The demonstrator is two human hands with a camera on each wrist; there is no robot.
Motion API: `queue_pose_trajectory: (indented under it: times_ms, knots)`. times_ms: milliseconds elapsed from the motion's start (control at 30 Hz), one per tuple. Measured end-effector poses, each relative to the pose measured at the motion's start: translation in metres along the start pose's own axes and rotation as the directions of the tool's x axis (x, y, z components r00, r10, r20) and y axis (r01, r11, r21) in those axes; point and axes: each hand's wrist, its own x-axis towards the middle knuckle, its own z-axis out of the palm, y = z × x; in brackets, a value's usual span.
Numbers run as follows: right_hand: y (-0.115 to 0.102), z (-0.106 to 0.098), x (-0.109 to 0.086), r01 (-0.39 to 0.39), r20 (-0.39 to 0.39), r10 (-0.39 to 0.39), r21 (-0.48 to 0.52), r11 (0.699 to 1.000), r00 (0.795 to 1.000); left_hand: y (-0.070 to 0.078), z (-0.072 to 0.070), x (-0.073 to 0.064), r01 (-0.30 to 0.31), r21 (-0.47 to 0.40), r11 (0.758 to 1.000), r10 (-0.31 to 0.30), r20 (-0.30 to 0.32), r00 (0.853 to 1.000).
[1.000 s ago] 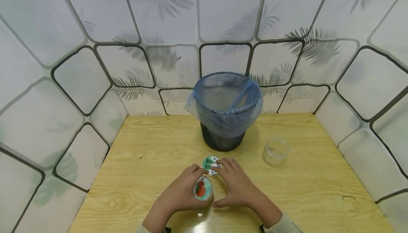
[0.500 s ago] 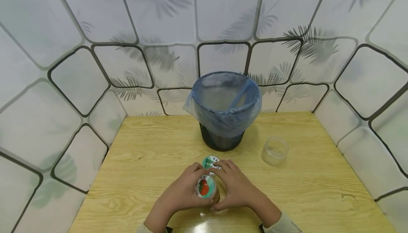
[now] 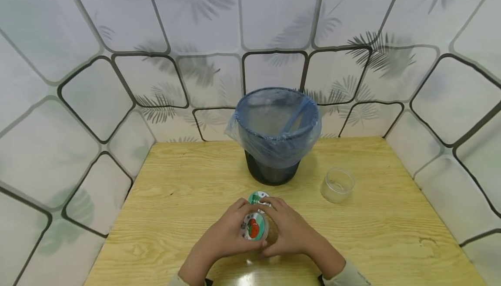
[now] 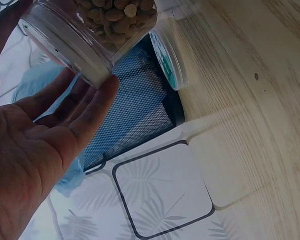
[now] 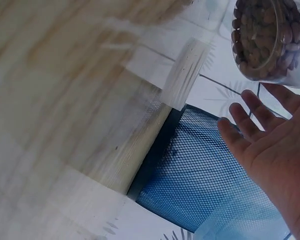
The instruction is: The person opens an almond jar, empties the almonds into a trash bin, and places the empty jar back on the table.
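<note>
A clear jar (image 4: 122,22) of brown almond-like nuts has a lid with a tomato picture (image 3: 253,227). My left hand (image 3: 228,231) grips the jar at its lid, thumb on one side and fingers on the other. The jar is tilted, its base toward my right hand (image 3: 291,229). In the right wrist view the base of the nut jar (image 5: 262,37) shows, with loosely extended fingers (image 5: 237,135) beside it and the index fingertip right at its edge. The right thumb is mostly out of that view. A green-and-white round lid (image 3: 256,197) lies just beyond both hands, partly covered by right fingers.
A dark mesh bin (image 3: 270,175) with a blue plastic liner (image 3: 275,151) stands at the back centre of the wooden table (image 3: 188,177). Right of it sits a short clear round container (image 3: 337,186). Patterned white cloth (image 3: 211,12) surrounds the table on three sides.
The left hand has tilted the jar and its lid has shifted slightly right and up in the head view. The right fingers have come closer round it, exposing more of the jar's nut-filled side.
</note>
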Motion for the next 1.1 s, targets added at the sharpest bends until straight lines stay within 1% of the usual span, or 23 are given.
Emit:
queue_pose_trajectory:
  times_ms: [133, 467, 633, 800, 967, 1100]
  knots:
    - [-0.0011, -0.0013, 0.0010, 0.017, -0.009, -0.017, 0.009, 1.000, 1.000, -0.0003, 0.0011, 0.0003, -0.012, 0.002, 1.000, 0.012, -0.013, 1.000]
    - [-0.0012, -0.0013, 0.0032, 0.033, 0.035, -0.038, 0.139, 0.990, 0.999, 0.0008, 0.0034, 0.0004, -0.023, -0.009, 1.000, 0.023, -0.036, 0.999]
    - [-0.0014, -0.0030, 0.0025, 0.012, 0.049, -0.025, 0.243, 0.970, 0.998, 0.0006, 0.0048, 0.0002, -0.026, -0.051, 0.998, 0.023, -0.051, 0.998]
    - [-0.0027, -0.0066, 0.0021, 0.009, 0.073, -0.034, 0.324, 0.946, 0.997, 0.0016, 0.0054, -0.0002, -0.025, -0.086, 0.996, 0.020, -0.065, 0.998]
    - [-0.0019, -0.0082, 0.0020, 0.011, 0.104, -0.054, 0.374, 0.927, 0.993, 0.0024, 0.0076, 0.0001, -0.029, -0.082, 0.996, 0.023, -0.076, 0.997]
    - [-0.0001, -0.0085, 0.0018, 0.013, 0.108, -0.059, 0.384, 0.923, 0.992, 0.0030, 0.0075, 0.0007, -0.036, -0.086, 0.996, 0.029, -0.087, 0.996]
